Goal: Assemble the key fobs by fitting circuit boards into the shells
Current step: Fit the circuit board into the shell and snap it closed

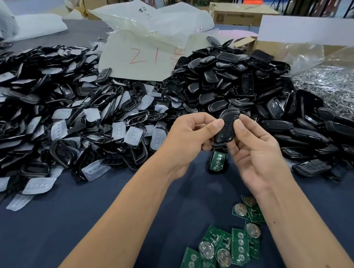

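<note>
Both hands, left hand (pixel 191 133) and right hand (pixel 253 145), pinch one black shell (pixel 226 127), fingers curled, probably for inspection. Circuit boards (pixel 217 254) lie near on the counter (pixel 113 216).

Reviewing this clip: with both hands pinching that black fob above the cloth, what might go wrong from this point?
1. The key fob shell is held only by the fingertips of the left hand and right hand; it may slip onto the shell with a board lying below.
2. The loose circuit boards lie under the right forearm, which might sweep or scatter them.
</note>
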Demonstrator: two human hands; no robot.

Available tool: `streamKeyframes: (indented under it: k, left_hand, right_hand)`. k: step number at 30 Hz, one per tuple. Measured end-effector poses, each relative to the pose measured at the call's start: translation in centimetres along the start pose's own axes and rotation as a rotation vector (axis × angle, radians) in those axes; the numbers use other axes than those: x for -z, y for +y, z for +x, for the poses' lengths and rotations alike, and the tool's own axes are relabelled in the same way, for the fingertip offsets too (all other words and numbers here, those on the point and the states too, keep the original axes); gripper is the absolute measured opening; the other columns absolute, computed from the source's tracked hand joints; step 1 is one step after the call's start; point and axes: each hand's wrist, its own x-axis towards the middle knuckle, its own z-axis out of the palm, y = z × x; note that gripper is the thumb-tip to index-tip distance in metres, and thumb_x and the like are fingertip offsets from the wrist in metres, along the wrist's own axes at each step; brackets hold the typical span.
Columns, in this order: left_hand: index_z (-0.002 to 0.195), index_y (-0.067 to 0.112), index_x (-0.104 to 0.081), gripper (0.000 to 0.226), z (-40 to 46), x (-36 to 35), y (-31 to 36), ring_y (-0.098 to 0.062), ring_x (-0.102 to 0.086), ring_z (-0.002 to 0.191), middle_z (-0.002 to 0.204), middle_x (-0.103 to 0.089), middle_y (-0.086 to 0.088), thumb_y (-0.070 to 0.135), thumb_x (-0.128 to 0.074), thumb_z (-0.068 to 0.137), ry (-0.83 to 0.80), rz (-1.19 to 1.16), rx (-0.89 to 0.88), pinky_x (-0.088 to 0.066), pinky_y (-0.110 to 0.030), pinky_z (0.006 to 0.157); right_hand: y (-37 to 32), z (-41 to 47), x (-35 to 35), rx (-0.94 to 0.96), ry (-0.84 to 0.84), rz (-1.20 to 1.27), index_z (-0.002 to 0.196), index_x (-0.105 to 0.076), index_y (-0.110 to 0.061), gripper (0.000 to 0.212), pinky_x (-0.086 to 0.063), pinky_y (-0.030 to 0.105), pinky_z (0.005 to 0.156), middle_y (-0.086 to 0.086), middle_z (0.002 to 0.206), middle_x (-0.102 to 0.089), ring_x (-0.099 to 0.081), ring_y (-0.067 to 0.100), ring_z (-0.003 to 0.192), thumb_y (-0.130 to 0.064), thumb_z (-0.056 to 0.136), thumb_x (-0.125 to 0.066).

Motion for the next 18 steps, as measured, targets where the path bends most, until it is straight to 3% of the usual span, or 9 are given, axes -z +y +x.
streamKeyframes:
  k: [6,11,14,18]
  left_hand:
    - [0.086,0.006,-0.068,0.02,0.1,-0.5,-0.5,-0.003,-0.046,0.053,0.064,-0.06,0.004,0.014,-0.061,0.103,0.069,-0.063,0.045,-0.039,-0.018,0.054]
    - [0.079,0.01,-0.068,0.02,0.2,-0.1,-0.9,-0.017,-0.052,0.06,0.066,-0.063,-0.001,0.018,-0.07,0.097,0.265,0.542,-0.225,-0.046,-0.032,0.063]
    - [0.078,0.007,-0.059,0.02,-0.2,-0.6,-0.7,-0.021,-0.05,0.067,0.069,-0.057,0.0,0.011,-0.065,0.096,0.249,0.807,-0.344,-0.042,-0.037,0.064]
    - [0.076,0.012,-0.046,0.025,-0.5,-1.4,-0.2,-0.022,-0.044,0.075,0.077,-0.05,-0.002,0.002,-0.059,0.094,0.192,0.981,-0.453,-0.033,-0.034,0.067]
  right_hand:
    - [0.0,0.1,0.2,0.034,0.029,-0.072,0.1,-0.073,-0.007,0.026,-0.059,0.018,0.062,0.007,0.089,-0.08,-0.077,0.014,0.076,-0.008,0.073,-0.076]
    - [0.9,0.2,0.3,0.117,0.115,-0.324,0.1,-0.078,-0.009,0.009,-0.062,0.027,0.073,0.007,0.092,-0.08,-0.077,0.019,0.084,-0.012,0.092,-0.076]
    - [1.8,0.0,-0.2,0.13,0.147,-0.392,0.106,-0.076,-0.006,0.022,-0.064,0.033,0.074,0.008,0.091,-0.08,-0.078,0.02,0.085,-0.014,0.086,-0.084]
    - [1.8,-0.1,-0.4,0.112,0.192,-0.326,0.116,-0.071,-0.002,0.043,-0.064,0.032,0.073,0.01,0.098,-0.081,-0.079,0.022,0.089,-0.012,0.078,-0.088]
